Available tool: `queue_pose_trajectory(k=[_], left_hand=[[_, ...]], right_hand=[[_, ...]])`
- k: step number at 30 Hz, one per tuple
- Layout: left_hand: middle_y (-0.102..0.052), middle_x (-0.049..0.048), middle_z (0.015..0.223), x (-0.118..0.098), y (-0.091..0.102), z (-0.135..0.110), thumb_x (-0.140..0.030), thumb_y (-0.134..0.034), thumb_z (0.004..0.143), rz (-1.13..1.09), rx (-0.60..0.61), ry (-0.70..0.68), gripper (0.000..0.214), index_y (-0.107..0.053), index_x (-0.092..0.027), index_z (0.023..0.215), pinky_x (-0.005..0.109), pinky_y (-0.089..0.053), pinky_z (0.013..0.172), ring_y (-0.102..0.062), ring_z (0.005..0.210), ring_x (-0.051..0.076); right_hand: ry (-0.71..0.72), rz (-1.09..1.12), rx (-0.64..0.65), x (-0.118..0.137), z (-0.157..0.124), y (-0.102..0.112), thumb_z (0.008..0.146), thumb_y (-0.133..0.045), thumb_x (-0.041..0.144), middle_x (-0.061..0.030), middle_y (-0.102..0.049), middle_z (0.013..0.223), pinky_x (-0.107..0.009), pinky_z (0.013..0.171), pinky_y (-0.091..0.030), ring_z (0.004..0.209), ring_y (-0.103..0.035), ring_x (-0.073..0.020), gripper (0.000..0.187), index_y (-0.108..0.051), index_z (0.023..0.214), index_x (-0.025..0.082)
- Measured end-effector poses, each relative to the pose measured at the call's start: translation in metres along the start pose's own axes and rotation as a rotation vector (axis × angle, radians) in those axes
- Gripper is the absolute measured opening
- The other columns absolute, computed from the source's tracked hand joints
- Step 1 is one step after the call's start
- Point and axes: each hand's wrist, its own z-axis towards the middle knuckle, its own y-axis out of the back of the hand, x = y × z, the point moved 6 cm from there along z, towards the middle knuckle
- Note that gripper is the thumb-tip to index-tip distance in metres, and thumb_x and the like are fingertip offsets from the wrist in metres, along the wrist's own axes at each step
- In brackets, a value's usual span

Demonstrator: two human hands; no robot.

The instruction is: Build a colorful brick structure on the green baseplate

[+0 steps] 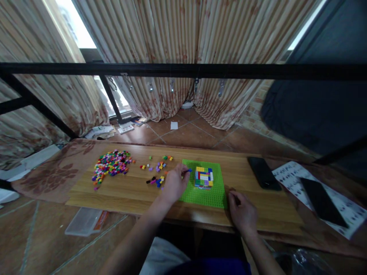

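Observation:
A green baseplate point(215, 193) lies on a wooden board point(120, 193), with a multicoloured block of small bricks point(203, 177) built on it. My left hand point(174, 182) hovers at the plate's left edge, fingers pinched on a small blue brick point(189, 170) just left of the block. My right hand point(242, 212) rests on the board at the plate's front right corner, fingers curled loosely, nothing visible in it. A big heap of loose coloured bricks point(110, 165) lies at the board's left. Smaller scattered bricks point(157, 172) sit between the heap and my left hand.
Two dark phones, one point(263, 173) on the board's right end and one point(320, 201) on a printed paper sheet point(348, 208). A black metal bar point(183, 70) crosses in front of striped curtains. A clear plastic box point(84, 221) lies on the tiled floor.

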Motion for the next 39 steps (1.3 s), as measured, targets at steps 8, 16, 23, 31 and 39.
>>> queue_pose_trajectory(k=[8, 16, 23, 31, 39], left_hand=[[-0.070, 0.0029, 0.100, -0.032, -0.022, 0.009, -0.015, -0.055, 0.087, 0.104, 0.119, -0.141, 0.020, -0.067, -0.022, 0.102, 0.029, -0.050, 0.082, -0.065, 0.089, 0.016], [-0.071, 0.0018, 0.094, -0.046, -0.048, 0.020, -0.021, -0.053, 0.091, 0.335, 0.182, -0.341, 0.018, -0.070, -0.025, 0.095, 0.037, -0.040, 0.092, -0.058, 0.093, 0.019], [-0.068, 0.0014, 0.105, -0.037, -0.052, 0.021, -0.027, -0.061, 0.088, 0.272, 0.044, -0.271, 0.014, -0.074, -0.029, 0.091, 0.038, -0.037, 0.094, -0.054, 0.102, 0.020], [-0.067, 0.0018, 0.109, -0.021, -0.058, 0.025, -0.016, -0.070, 0.078, 0.061, 0.013, -0.127, 0.014, -0.075, -0.027, 0.083, 0.040, -0.041, 0.100, -0.057, 0.104, 0.019], [-0.070, 0.0012, 0.086, -0.007, -0.070, 0.035, -0.006, -0.067, 0.069, -0.349, 0.092, 0.098, 0.015, -0.074, -0.019, 0.075, 0.027, -0.051, 0.080, -0.063, 0.079, 0.012]], right_hand=[[0.003, 0.032, 0.011, 0.001, 0.000, -0.002, 0.092, -0.040, 0.054, -0.0119, -0.072, 0.096, -0.034, 0.075, -0.047, 0.084, -0.065, -0.0236, 0.048, -0.070, 0.093, 0.017], [0.025, 0.078, -0.008, 0.000, -0.001, -0.003, 0.092, -0.041, 0.051, -0.0110, -0.072, 0.099, -0.033, 0.076, -0.048, 0.085, -0.066, -0.0222, 0.043, -0.070, 0.093, 0.018], [0.039, 0.078, -0.016, 0.002, 0.000, -0.001, 0.093, -0.041, 0.050, -0.0115, -0.072, 0.097, -0.034, 0.076, -0.048, 0.085, -0.066, -0.0228, 0.043, -0.070, 0.092, 0.018], [0.031, 0.068, -0.009, 0.001, -0.001, -0.001, 0.093, -0.040, 0.051, -0.0109, -0.072, 0.097, -0.034, 0.077, -0.048, 0.086, -0.066, -0.0233, 0.044, -0.070, 0.093, 0.018], [0.023, 0.042, 0.007, 0.002, -0.001, -0.001, 0.093, -0.041, 0.050, -0.0105, -0.072, 0.097, -0.033, 0.075, -0.047, 0.084, -0.066, -0.0230, 0.042, -0.069, 0.093, 0.018]])
